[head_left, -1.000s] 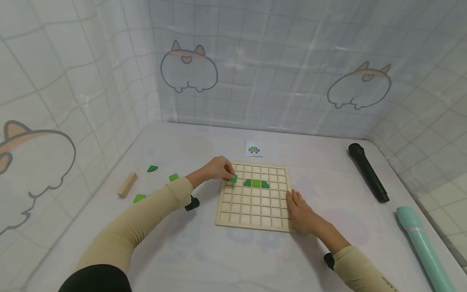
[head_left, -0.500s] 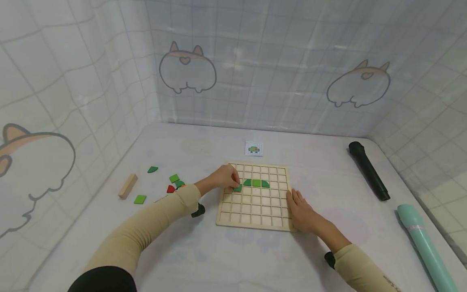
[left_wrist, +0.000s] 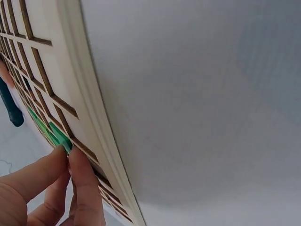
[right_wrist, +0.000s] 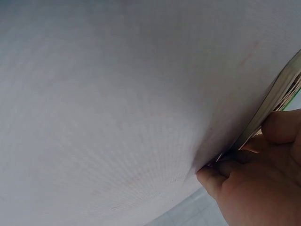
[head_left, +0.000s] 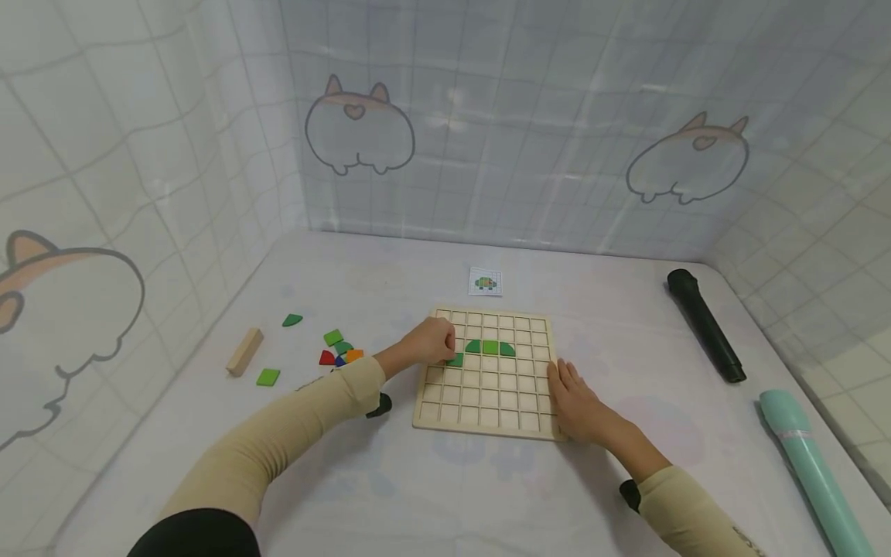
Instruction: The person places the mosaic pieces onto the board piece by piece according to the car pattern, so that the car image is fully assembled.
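a green square tile point(head_left: 455, 360) sits in a cell of the flat wooden grid board point(head_left: 487, 402), diagonally below-left of three green tiles point(head_left: 490, 348).

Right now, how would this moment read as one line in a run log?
left hand: pinches green tile into wooden grid board | right hand: steadies board's right edge | board: three green tiles already placed

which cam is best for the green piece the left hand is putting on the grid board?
Left wrist: the fingertips pinch the green piece at a cell, close up. Head shows the green piece small, half hidden by the left hand. Right wrist shows only the board edge.
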`<state>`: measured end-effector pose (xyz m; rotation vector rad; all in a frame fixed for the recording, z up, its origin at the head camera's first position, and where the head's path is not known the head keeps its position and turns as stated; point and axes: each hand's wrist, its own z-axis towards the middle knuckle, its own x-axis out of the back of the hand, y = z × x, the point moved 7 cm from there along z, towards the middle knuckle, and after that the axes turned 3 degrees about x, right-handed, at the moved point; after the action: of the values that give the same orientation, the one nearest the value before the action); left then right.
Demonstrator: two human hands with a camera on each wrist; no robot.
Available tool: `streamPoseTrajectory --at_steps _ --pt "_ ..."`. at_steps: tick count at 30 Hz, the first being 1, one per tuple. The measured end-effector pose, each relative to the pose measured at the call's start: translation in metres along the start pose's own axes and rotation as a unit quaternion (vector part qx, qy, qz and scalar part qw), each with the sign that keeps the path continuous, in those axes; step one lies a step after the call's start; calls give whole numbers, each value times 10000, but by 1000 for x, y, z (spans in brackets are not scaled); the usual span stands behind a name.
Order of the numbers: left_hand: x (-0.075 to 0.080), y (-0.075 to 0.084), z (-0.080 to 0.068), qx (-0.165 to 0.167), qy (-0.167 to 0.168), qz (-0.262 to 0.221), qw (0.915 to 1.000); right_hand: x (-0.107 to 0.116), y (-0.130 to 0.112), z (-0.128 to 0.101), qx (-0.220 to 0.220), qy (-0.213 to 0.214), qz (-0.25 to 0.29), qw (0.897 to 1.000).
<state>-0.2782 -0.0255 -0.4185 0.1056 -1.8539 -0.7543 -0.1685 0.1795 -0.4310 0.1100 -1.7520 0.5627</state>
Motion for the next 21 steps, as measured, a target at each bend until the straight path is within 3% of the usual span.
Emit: streamPoseTrajectory --at_steps 12,21 --pt "7 -11 -3 -81 -95 -452 9989 0 0 0 59 39 45 10000" --pt "50 -45 -23 -236 94 -689 9973 1 -2 -1 34 26 83 10000"
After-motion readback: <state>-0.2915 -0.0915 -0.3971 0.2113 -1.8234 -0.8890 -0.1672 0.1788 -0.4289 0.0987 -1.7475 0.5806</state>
